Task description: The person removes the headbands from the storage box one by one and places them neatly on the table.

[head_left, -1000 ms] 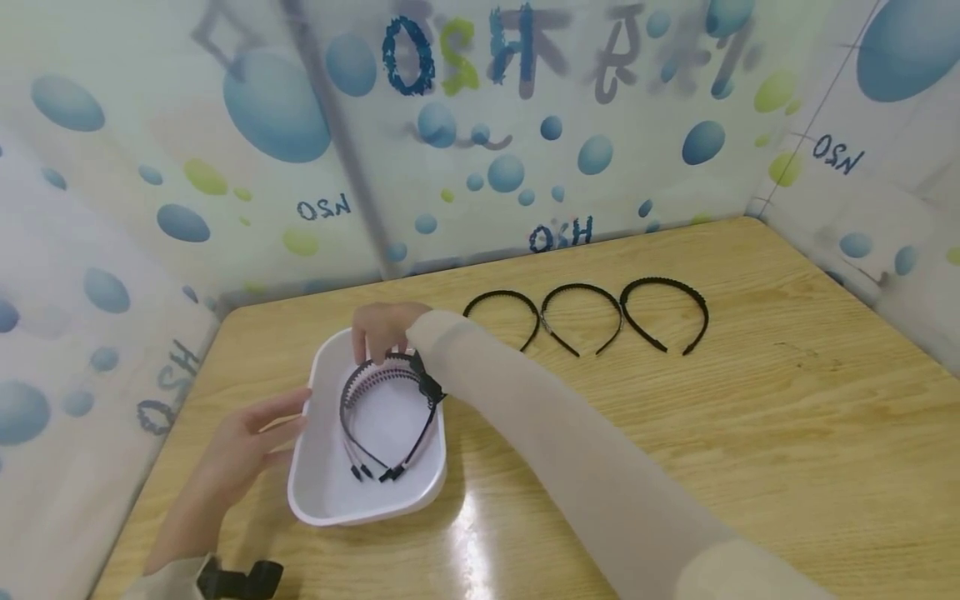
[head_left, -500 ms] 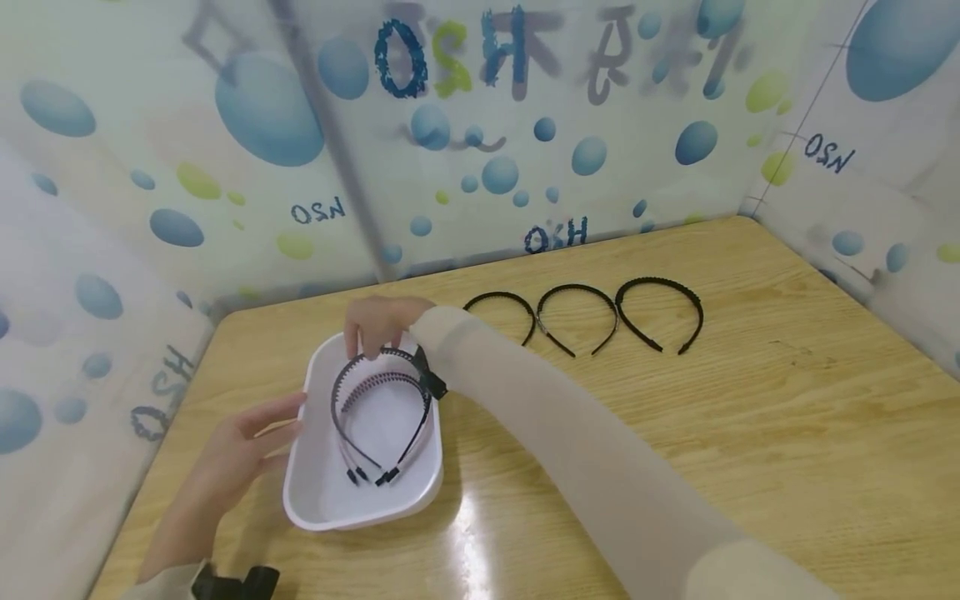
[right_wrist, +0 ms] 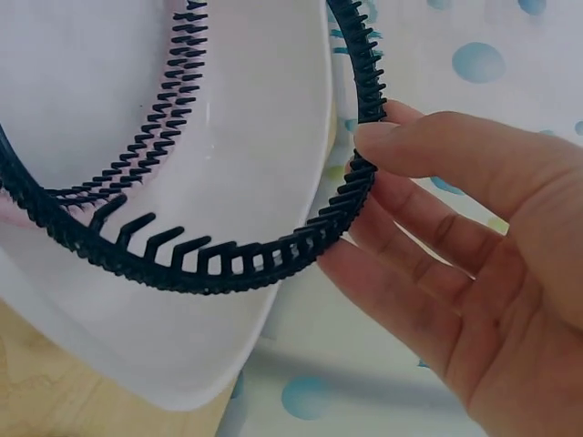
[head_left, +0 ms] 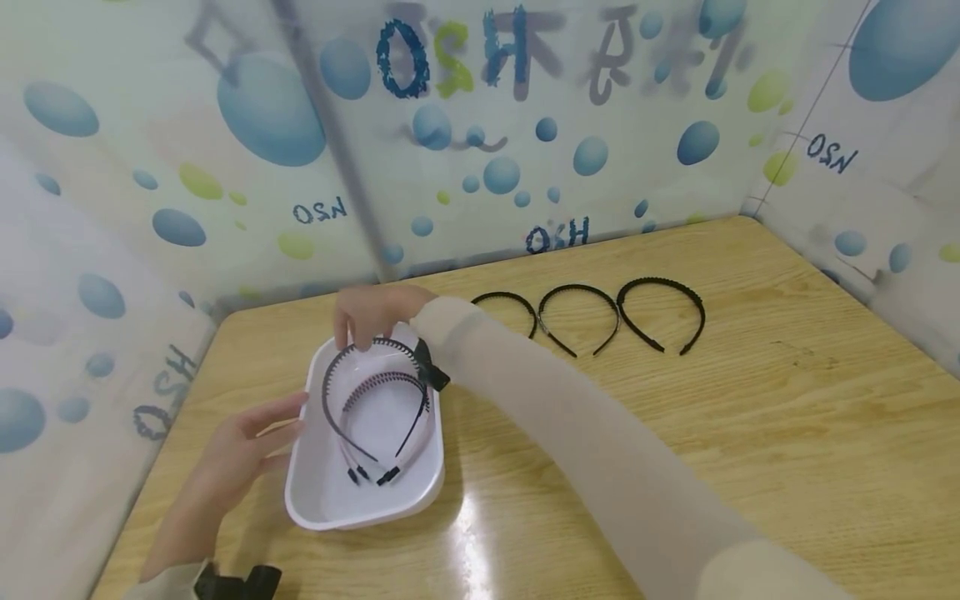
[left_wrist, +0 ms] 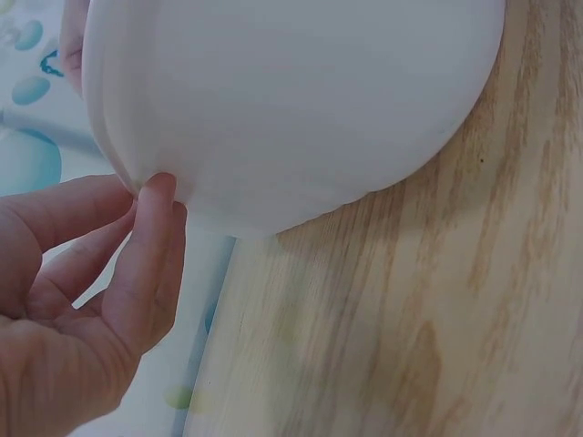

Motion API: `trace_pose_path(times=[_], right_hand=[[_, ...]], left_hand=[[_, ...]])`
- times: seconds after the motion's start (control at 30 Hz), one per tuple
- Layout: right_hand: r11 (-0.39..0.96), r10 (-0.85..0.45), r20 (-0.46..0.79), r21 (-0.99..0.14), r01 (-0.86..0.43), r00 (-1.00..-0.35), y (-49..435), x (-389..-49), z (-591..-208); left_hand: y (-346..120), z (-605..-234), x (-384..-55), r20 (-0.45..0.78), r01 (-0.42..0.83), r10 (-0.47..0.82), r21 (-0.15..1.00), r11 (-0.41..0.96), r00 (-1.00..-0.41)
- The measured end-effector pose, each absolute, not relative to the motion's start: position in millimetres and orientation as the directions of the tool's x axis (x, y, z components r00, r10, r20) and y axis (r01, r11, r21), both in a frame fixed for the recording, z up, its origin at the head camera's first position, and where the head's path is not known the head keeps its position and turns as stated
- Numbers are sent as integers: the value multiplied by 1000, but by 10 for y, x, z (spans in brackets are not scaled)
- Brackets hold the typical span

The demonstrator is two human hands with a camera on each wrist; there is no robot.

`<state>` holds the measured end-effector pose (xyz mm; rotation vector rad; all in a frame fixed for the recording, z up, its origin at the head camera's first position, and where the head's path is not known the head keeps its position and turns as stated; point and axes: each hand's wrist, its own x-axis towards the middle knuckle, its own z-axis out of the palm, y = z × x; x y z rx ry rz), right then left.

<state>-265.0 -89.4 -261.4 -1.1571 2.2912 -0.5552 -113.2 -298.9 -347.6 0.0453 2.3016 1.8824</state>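
Observation:
My right hand (head_left: 382, 310) pinches the top of a black toothed headband (right_wrist: 214, 278) between thumb and fingers. A dark bow (head_left: 430, 367) sits at the band's right side. The held headband overlaps the white basin (head_left: 311, 500) in the head view, its free ends pointing toward me. Below it, pinkish headbands with dark teeth (right_wrist: 173, 114) and black end tips (head_left: 388, 476) lie in the basin. My left hand (head_left: 238, 454) touches the basin's left side. In the left wrist view, extended fingertips (left_wrist: 159, 187) rest at the rim and outer wall.
Three black headbands lie in a row at the back of the wooden table (head_left: 675, 450): a left one (head_left: 504, 295) partly behind my right sleeve, a middle one (head_left: 577, 287), and a right one (head_left: 660, 282). Bubble-patterned sheeting (head_left: 480, 208) stands behind the table and along its sides.
My right hand has moved up and slightly left, drawing the black headband with the bow away from the others in the basin. The left hand has stayed at the basin's side.

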Motion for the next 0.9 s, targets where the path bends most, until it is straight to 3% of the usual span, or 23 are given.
trace_pose_path(times=[0.53, 0.9], right_hand=[[459, -877, -167, -571, -680, -451, -731, -2586, -2349], [365, -919, -68, -517, -774, -388, -494, -2566, -2222]], left_hand=[[-2973, -3464, -1104, -99, -75, 138, 984, 164, -985], [-2970, -3462, -1124, -109, -84, 128, 979, 185, -986]])
